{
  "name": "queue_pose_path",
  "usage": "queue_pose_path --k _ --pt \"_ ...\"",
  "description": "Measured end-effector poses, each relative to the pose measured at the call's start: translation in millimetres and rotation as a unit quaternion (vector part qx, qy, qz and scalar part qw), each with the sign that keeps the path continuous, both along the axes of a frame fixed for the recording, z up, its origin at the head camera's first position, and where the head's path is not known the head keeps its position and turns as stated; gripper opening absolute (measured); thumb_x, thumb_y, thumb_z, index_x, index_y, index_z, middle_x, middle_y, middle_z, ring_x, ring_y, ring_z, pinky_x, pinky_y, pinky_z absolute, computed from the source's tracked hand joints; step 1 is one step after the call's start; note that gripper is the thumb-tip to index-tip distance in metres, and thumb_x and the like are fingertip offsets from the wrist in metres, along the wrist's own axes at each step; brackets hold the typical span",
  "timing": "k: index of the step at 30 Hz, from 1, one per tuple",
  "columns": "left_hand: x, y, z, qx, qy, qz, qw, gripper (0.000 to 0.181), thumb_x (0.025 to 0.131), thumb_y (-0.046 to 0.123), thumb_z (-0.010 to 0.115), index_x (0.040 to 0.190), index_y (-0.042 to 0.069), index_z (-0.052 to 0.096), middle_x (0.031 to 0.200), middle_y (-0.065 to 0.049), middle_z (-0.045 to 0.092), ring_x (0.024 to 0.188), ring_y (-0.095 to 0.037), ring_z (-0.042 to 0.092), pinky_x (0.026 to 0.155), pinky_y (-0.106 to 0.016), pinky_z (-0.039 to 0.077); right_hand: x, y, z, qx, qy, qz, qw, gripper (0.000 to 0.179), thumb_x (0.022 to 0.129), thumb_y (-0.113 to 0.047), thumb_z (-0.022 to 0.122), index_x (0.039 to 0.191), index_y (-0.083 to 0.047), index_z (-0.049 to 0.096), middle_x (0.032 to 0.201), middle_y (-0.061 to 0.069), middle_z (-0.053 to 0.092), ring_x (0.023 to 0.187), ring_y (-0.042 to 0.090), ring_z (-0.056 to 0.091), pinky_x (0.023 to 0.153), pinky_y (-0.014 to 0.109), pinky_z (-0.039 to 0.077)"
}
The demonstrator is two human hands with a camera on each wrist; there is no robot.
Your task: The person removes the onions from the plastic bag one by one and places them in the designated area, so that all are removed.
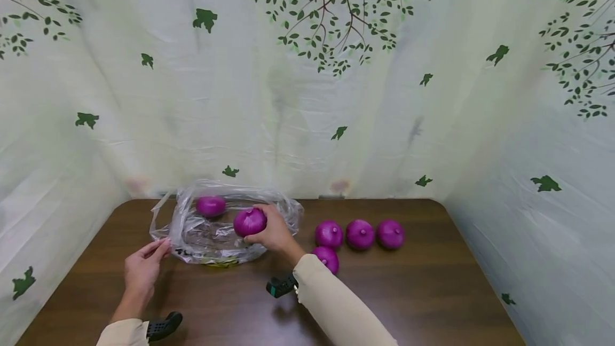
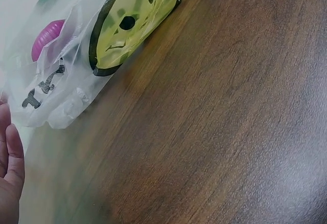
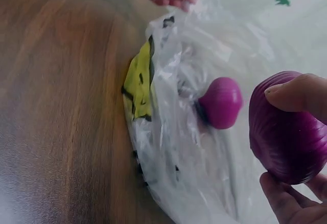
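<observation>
My right hand (image 1: 275, 230) grips a purple onion (image 1: 250, 222), thumb and fingers around its sides, above a clear plastic bag (image 1: 180, 223). That same held onion (image 3: 286, 132) fills the right side of the right wrist view. Another onion (image 1: 210, 206) lies in the bag, toward its left back. At the bag's front left corner, my left hand (image 1: 144, 268) pinches the plastic edge between thumb and fingertips. A yellow cartoon print (image 2: 122, 27) and black lettering show on the bag's side in the left wrist view.
Right of the bag, three onions stand in a row: one onion (image 1: 329, 234), a middle onion (image 1: 360, 234) and an end onion (image 1: 390, 234). A further onion (image 1: 326, 258) sits in front, partly behind my right sleeve. The brown wooden table (image 1: 432, 292) meets leaf-printed curtains (image 1: 307, 138).
</observation>
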State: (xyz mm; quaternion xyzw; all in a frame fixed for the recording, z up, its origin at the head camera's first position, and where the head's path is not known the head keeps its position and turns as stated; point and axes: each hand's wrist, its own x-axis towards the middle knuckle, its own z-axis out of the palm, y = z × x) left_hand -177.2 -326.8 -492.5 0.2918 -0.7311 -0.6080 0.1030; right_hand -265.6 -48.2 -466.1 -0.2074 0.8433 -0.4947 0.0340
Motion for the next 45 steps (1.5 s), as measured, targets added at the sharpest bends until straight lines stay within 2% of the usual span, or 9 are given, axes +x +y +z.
queue_pose_path --k 3,7,10,13,17,27,35,41,45 --pt "0.5 -1.0 -0.5 0.014 0.009 0.005 0.9998 0.013 0.09 0.035 0.067 0.095 0.025 0.074 0.072 0.022 0.064 0.073 0.003 0.063 0.068 -0.011 0.045 5.2 7 3.0 -0.02 0.003 0.006 0.9998 0.074 0.066 -0.01 0.087 0.131 -0.006 0.053 0.127 0.01 0.054 0.114 0.026 0.055 0.092 0.036 0.047" --pt "-0.5 -2.2 -0.3 0.02 0.014 0.0 0.9997 0.011 0.09 0.035 0.067 0.093 0.028 0.074 0.073 0.022 0.064 0.073 0.003 0.063 0.067 -0.011 0.045 13.2 18 7.1 -0.049 -0.016 0.004 0.9987 0.074 0.067 -0.008 0.087 0.132 -0.007 0.052 0.131 0.012 0.052 0.114 0.028 0.054 0.092 0.038 0.048" --pt "-1.6 -2.5 -0.2 0.017 0.017 0.004 0.9997 0.006 0.089 0.035 0.068 0.086 0.033 0.073 0.07 0.023 0.064 0.071 0.004 0.062 0.067 -0.012 0.044 18.0 28 9.2 -0.055 -0.012 0.003 0.9984 0.074 0.067 -0.009 0.086 0.133 -0.009 0.052 0.132 0.012 0.051 0.115 0.028 0.054 0.092 0.039 0.048" --pt "-2.0 -2.1 -0.3 0.011 0.016 0.008 0.9998 0.009 0.089 0.033 0.068 0.081 0.036 0.071 0.068 0.023 0.063 0.07 0.004 0.062 0.067 -0.012 0.044 23.0 38 11.5 -0.054 -0.005 0.001 0.9985 0.074 0.067 -0.01 0.086 0.134 -0.011 0.053 0.132 0.011 0.051 0.115 0.029 0.054 0.092 0.041 0.048" --pt "-2.9 -1.2 0.1 0.006 0.017 0.001 0.9998 0.008 0.09 0.034 0.068 0.083 0.035 0.072 0.069 0.023 0.063 0.07 0.003 0.062 0.067 -0.011 0.045 28.2 51 13.6 -0.065 -0.009 -0.001 0.9978 0.075 0.068 -0.007 0.085 0.135 -0.013 0.053 0.131 0.011 0.051 0.113 0.029 0.056 0.091 0.041 0.05" --pt "-4.2 2.2 -0.8 0.015 0.025 0.005 0.9996 0.01 0.089 0.033 0.068 0.08 0.036 0.071 0.068 0.024 0.063 0.068 0.004 0.063 0.066 -0.01 0.045 36.6 76 13.3 -0.095 -0.015 0.004 0.9953 0.077 0.068 -0.004 0.085 0.136 -0.011 0.051 0.132 0.013 0.048 0.113 0.031 0.057 0.094 0.043 0.048" --pt "-5.5 2.9 -0.9 0.04 0.031 0.005 0.9987 0.008 0.089 0.031 0.07 0.081 0.034 0.072 0.069 0.022 0.064 0.069 0.003 0.063 0.066 -0.009 0.045 45.2 91 10.7 -0.11 0.008 -0.003 0.9939 0.075 0.066 -0.001 0.084 0.133 -0.003 0.051 0.128 0.014 0.049 0.113 0.03 0.056 0.095 0.042 0.048" --pt "-3.4 2.6 -2.3 0.058 0.03 0.001 0.9979 0.01 0.089 0.032 0.069 0.08 0.034 0.072 0.07 0.022 0.065 0.069 0.004 0.062 0.066 -0.007 0.045 52.3 99 10.9 -0.107 0.006 -0.007 0.9942 0.075 0.066 0.001 0.084 0.133 -0.008 0.052 0.129 0.012 0.049 0.116 0.028 0.055 0.097 0.042 0.046" --pt "-3.1 4.0 -4.4 0.045 0.032 0.006 0.9985 0.013 0.089 0.03 0.069 0.078 0.036 0.071 0.068 0.023 0.064 0.068 0.004 0.062 0.067 -0.008 0.044 60.6 109 21.3 -0.1 0.009 -0.006 0.9949 0.074 0.067 0.005 0.082 0.133 -0.003 0.051 0.132 0.018 0.048 0.118 0.035 0.053 0.097 0.048 0.045"
